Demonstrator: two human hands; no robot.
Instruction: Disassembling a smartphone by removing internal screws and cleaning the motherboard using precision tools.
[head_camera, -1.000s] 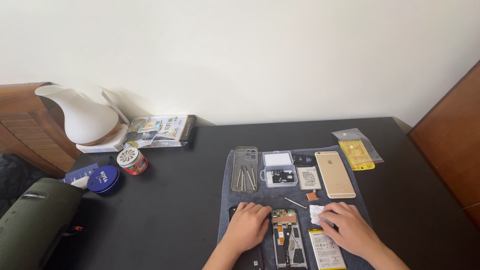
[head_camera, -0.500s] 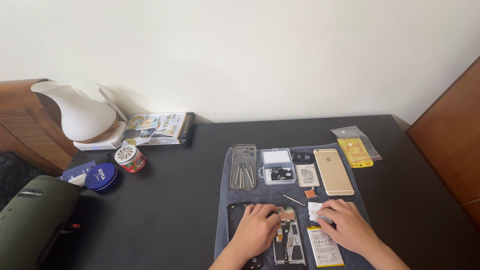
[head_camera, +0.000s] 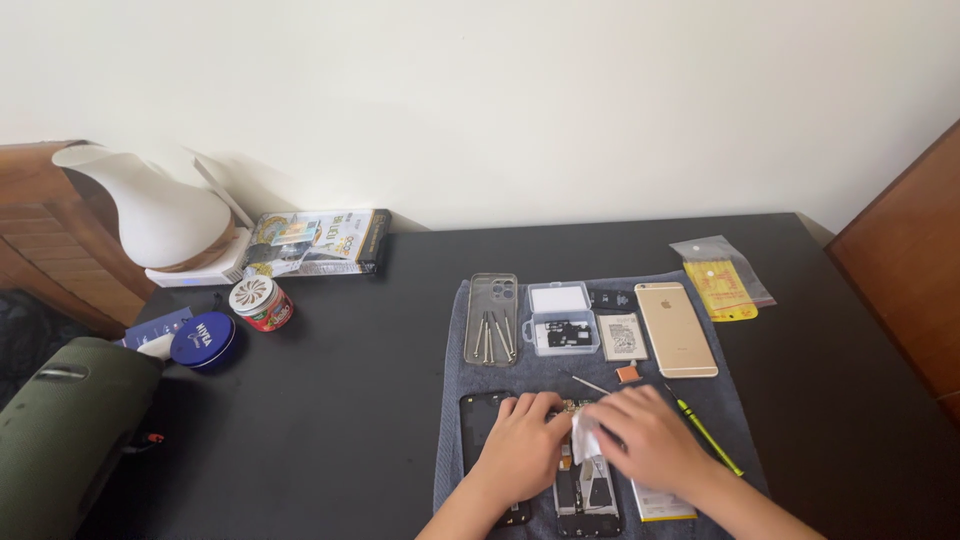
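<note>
An opened phone (head_camera: 587, 495) with its insides showing lies on a grey mat (head_camera: 452, 400) at the near edge of a black table (head_camera: 330, 400). My left hand (head_camera: 525, 450) rests on the phone's left side and holds it down, partly covering a black phone panel (head_camera: 478, 420). My right hand (head_camera: 648, 440) pinches a small white wipe (head_camera: 583, 437) over the phone's upper part. A green screwdriver (head_camera: 706, 433) lies just right of my right hand. A thin metal tool (head_camera: 590, 384) and a small orange piece (head_camera: 627, 374) lie just beyond my fingers.
Further back on the mat are a clear case with screwdrivers (head_camera: 492, 320), a small clear parts box (head_camera: 560, 318), a flat battery (head_camera: 622, 337) and a gold phone (head_camera: 677, 328). A plastic bag (head_camera: 722, 280) lies beyond. Left: white lamp (head_camera: 150, 215), booklet (head_camera: 315, 240), two tins (head_camera: 262, 303), green bag (head_camera: 60, 430).
My right hand has moved left with the white wipe, from the mat's right side to over the opened phone. My left hand has shifted a little to the right on the phone.
</note>
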